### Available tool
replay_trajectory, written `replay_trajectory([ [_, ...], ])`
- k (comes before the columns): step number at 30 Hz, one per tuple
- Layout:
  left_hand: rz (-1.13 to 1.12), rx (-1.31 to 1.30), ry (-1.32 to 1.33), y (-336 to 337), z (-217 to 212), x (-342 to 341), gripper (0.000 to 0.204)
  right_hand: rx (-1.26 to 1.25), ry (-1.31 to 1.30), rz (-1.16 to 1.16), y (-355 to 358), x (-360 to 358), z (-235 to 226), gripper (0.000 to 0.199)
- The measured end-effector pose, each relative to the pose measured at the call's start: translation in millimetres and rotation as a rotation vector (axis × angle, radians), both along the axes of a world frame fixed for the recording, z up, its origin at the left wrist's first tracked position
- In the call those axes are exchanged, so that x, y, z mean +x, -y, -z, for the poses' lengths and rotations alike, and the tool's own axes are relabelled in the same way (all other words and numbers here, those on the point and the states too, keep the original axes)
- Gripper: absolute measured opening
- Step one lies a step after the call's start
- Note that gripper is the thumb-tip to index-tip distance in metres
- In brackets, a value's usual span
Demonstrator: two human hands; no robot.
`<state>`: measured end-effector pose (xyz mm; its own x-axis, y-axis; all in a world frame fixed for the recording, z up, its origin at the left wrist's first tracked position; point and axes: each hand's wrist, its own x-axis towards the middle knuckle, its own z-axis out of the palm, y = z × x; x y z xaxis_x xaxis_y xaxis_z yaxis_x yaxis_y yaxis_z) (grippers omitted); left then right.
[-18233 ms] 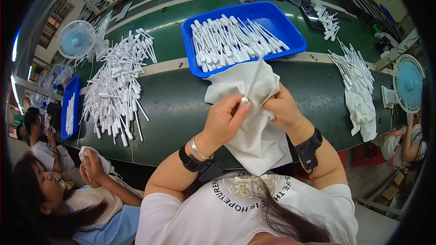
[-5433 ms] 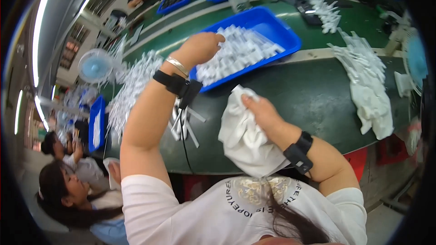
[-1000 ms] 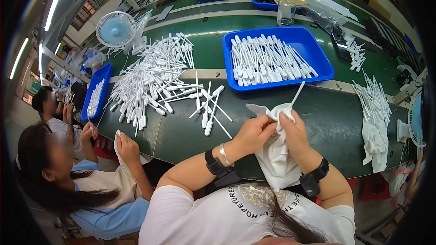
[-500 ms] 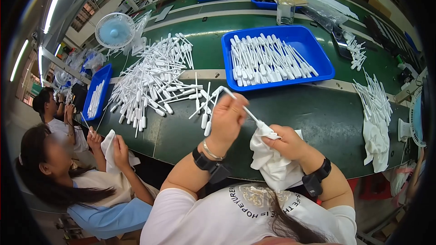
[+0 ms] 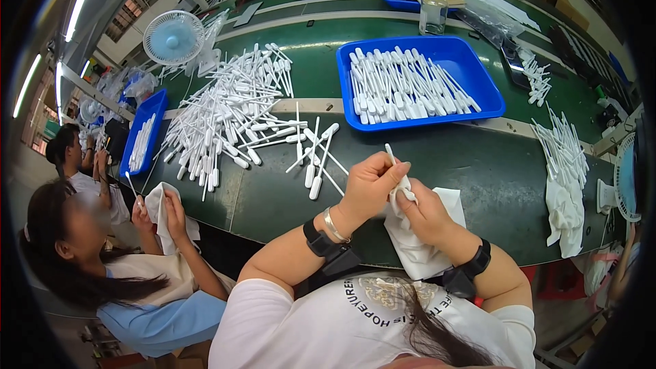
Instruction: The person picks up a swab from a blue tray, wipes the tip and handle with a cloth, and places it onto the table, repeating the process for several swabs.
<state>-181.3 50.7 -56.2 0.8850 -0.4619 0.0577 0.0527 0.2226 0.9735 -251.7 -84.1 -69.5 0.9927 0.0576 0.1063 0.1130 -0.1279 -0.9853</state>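
Observation:
Over the front of the green table, my left hand [image 5: 374,183] is closed around a slim white stick [image 5: 390,153], its tip poking up above the fingers. Pressed close beside it, my right hand [image 5: 430,217] grips a white cloth [image 5: 447,206] that is bunched around the lower part of the stick. Much of the stick is hidden by fingers and cloth. A few similar white sticks with thick rounded ends [image 5: 315,186] lie just left of my left hand. Beyond my hands stands a blue tray [image 5: 493,104] holding many such sticks, lying side by side.
A big loose heap of white sticks [image 5: 222,113] covers the table's left part. At right, more sticks [image 5: 564,147] lie by a second white cloth [image 5: 566,222]. A clear bottle [image 5: 432,14] and a small fan [image 5: 173,37] stand farther back. A co-worker sits close on the left.
My left hand has come down and right, from the stick's raised end to beside my right hand. The stick shows less length now. The cloth's free part has spread lower and to the right.

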Motion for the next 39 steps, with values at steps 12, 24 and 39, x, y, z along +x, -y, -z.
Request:
replay_trajectory([
  [12, -0.158, -0.359, -0.069, -12, -4, 15, 0.015, 0.018, -0.129, 0.001, 8, 0, -8, 0.018],
  [24, -0.101, -0.276, 0.171, -8, -2, 10, 0.01, 0.669, -0.265, 0.339, 33, 23, -7, 0.023],
  [39, -0.099, -0.178, 0.053, -9, -2, 25, 0.008, 0.571, -0.055, 0.304, 49, 17, -5, 0.029],
])
